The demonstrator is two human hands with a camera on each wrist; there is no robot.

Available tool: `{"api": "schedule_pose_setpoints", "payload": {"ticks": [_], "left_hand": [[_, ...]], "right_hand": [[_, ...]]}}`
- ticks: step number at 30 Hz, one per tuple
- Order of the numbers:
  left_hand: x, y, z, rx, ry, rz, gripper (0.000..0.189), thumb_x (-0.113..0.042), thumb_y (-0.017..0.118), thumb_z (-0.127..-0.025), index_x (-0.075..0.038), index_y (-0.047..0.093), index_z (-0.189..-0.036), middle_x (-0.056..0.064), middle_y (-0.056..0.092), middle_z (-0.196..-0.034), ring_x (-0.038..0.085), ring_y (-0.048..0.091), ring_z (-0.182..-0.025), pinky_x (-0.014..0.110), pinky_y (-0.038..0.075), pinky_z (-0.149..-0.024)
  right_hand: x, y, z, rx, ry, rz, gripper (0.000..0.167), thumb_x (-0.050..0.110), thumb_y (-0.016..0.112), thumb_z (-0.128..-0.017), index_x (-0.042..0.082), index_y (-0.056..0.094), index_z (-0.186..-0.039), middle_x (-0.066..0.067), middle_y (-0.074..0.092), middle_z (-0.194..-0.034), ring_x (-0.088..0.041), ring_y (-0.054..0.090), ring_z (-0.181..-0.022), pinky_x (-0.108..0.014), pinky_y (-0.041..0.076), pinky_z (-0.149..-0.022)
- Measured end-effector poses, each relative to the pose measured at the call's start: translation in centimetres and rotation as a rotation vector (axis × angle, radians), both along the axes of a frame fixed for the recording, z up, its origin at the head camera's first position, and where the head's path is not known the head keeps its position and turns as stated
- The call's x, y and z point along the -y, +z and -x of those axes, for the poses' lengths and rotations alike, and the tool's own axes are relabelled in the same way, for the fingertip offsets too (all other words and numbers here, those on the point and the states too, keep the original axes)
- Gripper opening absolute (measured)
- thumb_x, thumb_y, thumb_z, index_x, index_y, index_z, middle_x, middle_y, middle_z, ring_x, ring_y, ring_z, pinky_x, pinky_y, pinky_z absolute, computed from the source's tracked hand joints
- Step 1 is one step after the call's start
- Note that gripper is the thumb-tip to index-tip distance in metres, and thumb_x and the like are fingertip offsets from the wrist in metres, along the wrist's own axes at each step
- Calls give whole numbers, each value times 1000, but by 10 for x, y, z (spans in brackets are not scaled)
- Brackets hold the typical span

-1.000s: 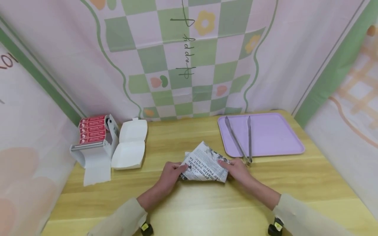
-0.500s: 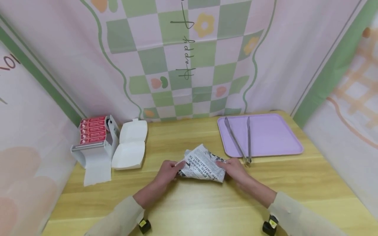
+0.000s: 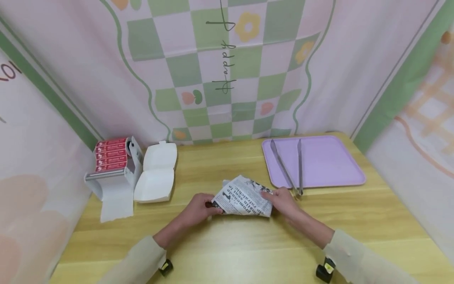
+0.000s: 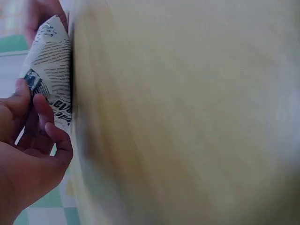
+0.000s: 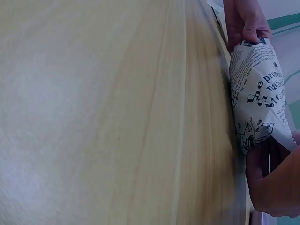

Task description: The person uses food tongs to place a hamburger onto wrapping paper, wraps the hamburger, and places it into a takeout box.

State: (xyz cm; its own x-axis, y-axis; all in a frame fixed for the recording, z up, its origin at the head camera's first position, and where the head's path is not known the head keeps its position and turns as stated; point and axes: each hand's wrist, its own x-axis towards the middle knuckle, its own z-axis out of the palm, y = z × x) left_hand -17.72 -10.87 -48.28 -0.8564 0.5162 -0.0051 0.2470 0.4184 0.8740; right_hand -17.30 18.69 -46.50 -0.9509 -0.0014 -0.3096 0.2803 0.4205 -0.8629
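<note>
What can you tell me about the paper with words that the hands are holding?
The printed paper is whitish, with black writing, including "promenade", and little drawings. It looks thin and creased, folded into a bundle with pointed corners, held at a slant over the middle of the table. The left hand grips its left end; the right hand grips its right side, thumb on top. Anything inside is hidden.

The left hand (image 3: 199, 209) and right hand (image 3: 284, 203) face each other, fingers (image 4: 44, 111) bent.
</note>
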Motion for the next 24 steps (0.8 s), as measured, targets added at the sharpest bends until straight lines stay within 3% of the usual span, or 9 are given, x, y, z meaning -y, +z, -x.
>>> {"api": "schedule_pose_setpoints", "payload": {"ticks": [3, 6, 12, 17, 20, 22, 24], "left_hand": [[1, -1, 0, 23, 8, 23, 15, -15, 67, -95, -4, 76, -89, 7, 73, -76, 7, 56, -63, 19, 47, -60], [1, -2, 0, 16, 22, 48, 29, -21, 61, -100, -6, 72, -78, 5, 67, -64, 8, 52, -56, 20, 43, -54], [-2, -2, -5, 23, 64, 74, 31, -27, 57, -102, -11, 68, -77, 1, 62, -58, 9, 53, -49, 21, 43, -48], [-1, 0, -8, 180, 118, -27, 31, -23, 57, -102, 0, 72, -86, 11, 71, -65, 18, 68, -57, 22, 48, -57], [2, 3, -8, 260, 136, -68, 30, -20, 57, -101, 6, 72, -92, 18, 73, -73, 25, 73, -66, 26, 53, -66], [5, 6, -9, 233, 172, -42, 26, -18, 59, -99, 3, 71, -91, 17, 73, -76, 24, 73, -66, 27, 55, -65], [6, 13, -13, 115, 233, 10, 17, -16, 61, -97, -2, 68, -89, 10, 72, -77, 19, 69, -64, 26, 54, -60]], "right_hand": [[0, 0, 0, 7, 2, 9, 51, 25, 66, -94, 14, 42, -51, -2, 74, -80, -13, 49, -60, -22, 41, -58], [1, 1, -1, -4, 15, 4, 49, 25, 65, -95, 12, 44, -52, -5, 76, -85, -13, 54, -67, -24, 42, -66], [3, 5, -3, -14, 27, -7, 49, 27, 65, -94, 11, 46, -52, -4, 76, -85, -14, 56, -74, -27, 42, -71], [4, 6, -2, -2, 26, 3, 50, 27, 65, -95, 12, 45, -52, -2, 75, -81, -13, 56, -71, -26, 41, -72], [5, 5, -1, -3, 20, -1, 51, 27, 65, -95, 13, 43, -51, -1, 73, -76, -12, 49, -62, -24, 40, -64], [5, 4, 0, -6, 23, -6, 51, 26, 65, -94, 14, 41, -51, 1, 68, -69, -11, 41, -56, -22, 37, -56], [6, 3, 0, -7, 23, -4, 52, 25, 66, -94, 14, 40, -50, 3, 64, -65, -9, 37, -52, -19, 33, -50]]}}
